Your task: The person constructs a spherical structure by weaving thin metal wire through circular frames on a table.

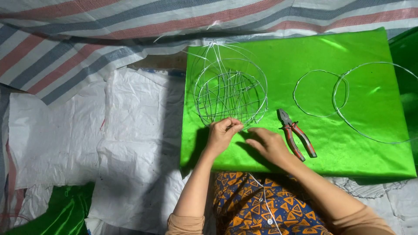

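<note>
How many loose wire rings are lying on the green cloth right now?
2: a smaller wire ring right of the pliers, and a larger wire ring overlapping its right edge, running past the frame. Others may lie out of view.

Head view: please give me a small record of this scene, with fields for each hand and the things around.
left hand: pinches the lower rim of the wire frame
right hand: rests on the green fabric, fingers toward the frame
pliers: red handles, lying just right of the right hand
wire rings: two loose, overlapping, right side of fabric
</note>
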